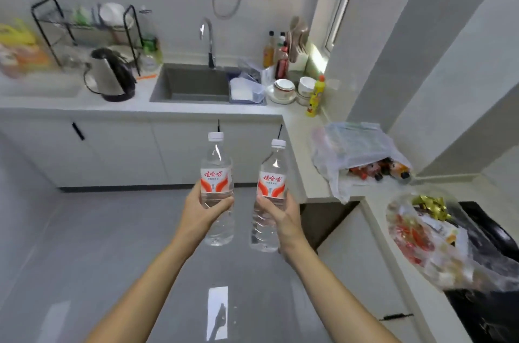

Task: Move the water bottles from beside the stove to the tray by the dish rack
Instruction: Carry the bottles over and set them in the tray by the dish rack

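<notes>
Two capped water bottles carried upright over the floor, mid-transfer. The left hand (200,212) wraps the left bottle (216,188) at the lower edge of its label, fingers (223,203) curled around the front; the right hand (280,220) grips the right bottle (269,196) just below its label, fingers closed around the barrel. The bottles stand near each other but apart. The stove (488,233) lies at lower right; the dish rack (84,31) stands at far left on the desk (140,107), beyond the kettle (111,74) and sink (193,83). The tray is blurred; its position beside the rack cannot be confirmed. Likely hazards: a smooth, thin-walled bottle slipping through a one-handed grip; a bottle clipping the kettle on approach; a tall bottle toppling if set on the crowded, unclear patch near the rack.
</notes>
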The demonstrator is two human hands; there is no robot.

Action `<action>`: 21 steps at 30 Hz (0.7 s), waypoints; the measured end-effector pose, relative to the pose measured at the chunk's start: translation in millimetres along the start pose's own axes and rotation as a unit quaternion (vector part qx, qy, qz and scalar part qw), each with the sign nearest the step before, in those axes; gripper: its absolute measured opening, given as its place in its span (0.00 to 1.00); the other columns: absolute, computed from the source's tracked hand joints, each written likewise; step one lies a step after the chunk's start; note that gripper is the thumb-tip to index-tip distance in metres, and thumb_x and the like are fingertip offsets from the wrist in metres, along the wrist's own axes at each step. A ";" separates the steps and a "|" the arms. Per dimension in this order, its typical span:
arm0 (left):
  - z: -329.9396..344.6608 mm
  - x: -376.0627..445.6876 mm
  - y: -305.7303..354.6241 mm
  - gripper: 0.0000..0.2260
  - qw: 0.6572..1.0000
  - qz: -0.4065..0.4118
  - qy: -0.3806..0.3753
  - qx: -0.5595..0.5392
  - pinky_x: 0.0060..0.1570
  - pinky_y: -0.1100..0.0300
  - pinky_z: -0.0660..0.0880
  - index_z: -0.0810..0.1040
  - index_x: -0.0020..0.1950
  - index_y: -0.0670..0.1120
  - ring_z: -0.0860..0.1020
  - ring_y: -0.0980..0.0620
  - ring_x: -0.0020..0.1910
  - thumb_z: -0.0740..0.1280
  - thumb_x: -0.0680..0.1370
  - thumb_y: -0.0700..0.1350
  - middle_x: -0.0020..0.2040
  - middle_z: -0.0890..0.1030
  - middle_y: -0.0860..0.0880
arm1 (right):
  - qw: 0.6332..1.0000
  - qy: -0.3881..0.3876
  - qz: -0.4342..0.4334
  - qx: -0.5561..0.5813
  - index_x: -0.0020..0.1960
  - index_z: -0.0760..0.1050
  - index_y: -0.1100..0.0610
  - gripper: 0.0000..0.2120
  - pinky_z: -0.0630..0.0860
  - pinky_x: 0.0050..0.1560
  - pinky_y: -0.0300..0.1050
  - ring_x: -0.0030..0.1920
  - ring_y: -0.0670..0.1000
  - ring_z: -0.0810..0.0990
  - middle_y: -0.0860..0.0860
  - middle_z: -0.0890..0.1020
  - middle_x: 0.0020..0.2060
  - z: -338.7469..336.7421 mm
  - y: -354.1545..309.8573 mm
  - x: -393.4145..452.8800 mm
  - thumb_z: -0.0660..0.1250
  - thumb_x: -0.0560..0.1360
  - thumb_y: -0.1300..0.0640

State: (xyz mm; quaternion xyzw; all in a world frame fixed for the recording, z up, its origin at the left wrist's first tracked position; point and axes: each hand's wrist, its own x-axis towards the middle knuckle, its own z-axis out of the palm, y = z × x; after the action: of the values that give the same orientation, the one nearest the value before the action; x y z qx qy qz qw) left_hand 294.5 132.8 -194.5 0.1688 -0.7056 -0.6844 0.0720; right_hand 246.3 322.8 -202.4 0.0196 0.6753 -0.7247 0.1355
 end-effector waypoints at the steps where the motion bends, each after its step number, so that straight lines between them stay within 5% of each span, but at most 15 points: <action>1: -24.7 9.5 2.2 0.18 1.000 0.000 0.018 -0.001 0.49 0.65 0.79 0.77 0.60 0.55 0.85 0.60 0.49 0.78 0.75 0.41 0.54 0.85 0.53 | 1.000 -0.019 0.001 -0.004 0.65 0.78 0.52 0.28 0.82 0.51 0.40 0.54 0.50 0.87 0.52 0.87 0.54 27.2 -2.0 11.1 0.79 0.68 0.47; 5: -115.7 38.9 5.5 0.19 0.995 -0.010 0.095 -0.007 0.47 0.68 0.79 0.77 0.62 0.52 0.85 0.57 0.52 0.78 0.75 0.41 0.56 0.85 0.50 | 0.996 -0.083 -0.002 -0.016 0.62 0.79 0.54 0.25 0.81 0.45 0.34 0.48 0.44 0.87 0.51 0.88 0.51 123.9 -12.5 48.7 0.78 0.67 0.49; 11: -234.9 75.6 3.4 0.21 0.978 -0.027 0.206 -0.022 0.52 0.59 0.80 0.79 0.63 0.51 0.86 0.56 0.50 0.80 0.73 0.42 0.51 0.87 0.53 | 0.985 -0.172 0.004 -0.023 0.62 0.79 0.53 0.25 0.84 0.59 0.58 0.56 0.59 0.86 0.54 0.87 0.52 255.8 -5.2 113.9 0.79 0.69 0.47; 17: -339.8 145.3 3.8 0.20 0.957 -0.040 0.288 -0.014 0.52 0.57 0.80 0.80 0.61 0.54 0.86 0.54 0.51 0.81 0.73 0.43 0.51 0.87 0.53 | 0.967 -0.253 0.011 -0.020 0.62 0.80 0.53 0.24 0.83 0.52 0.45 0.54 0.54 0.87 0.52 0.88 0.51 392.3 -4.8 189.1 0.77 0.69 0.46; 21: -400.8 216.6 11.8 0.24 0.943 -0.051 0.329 -0.015 0.58 0.47 0.82 0.81 0.61 0.53 0.87 0.51 0.52 0.81 0.67 0.50 0.51 0.88 0.52 | 0.952 -0.303 0.018 -0.022 0.58 0.81 0.52 0.19 0.84 0.52 0.46 0.50 0.53 0.87 0.52 0.88 0.49 477.0 -15.9 255.7 0.77 0.70 0.45</action>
State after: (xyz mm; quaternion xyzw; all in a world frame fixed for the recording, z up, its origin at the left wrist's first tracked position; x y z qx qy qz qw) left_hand 224.2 -317.5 -189.7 0.4196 -0.6227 -0.6039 0.2674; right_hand 70.5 -189.2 -199.4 -0.1917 0.6173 -0.6791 0.3477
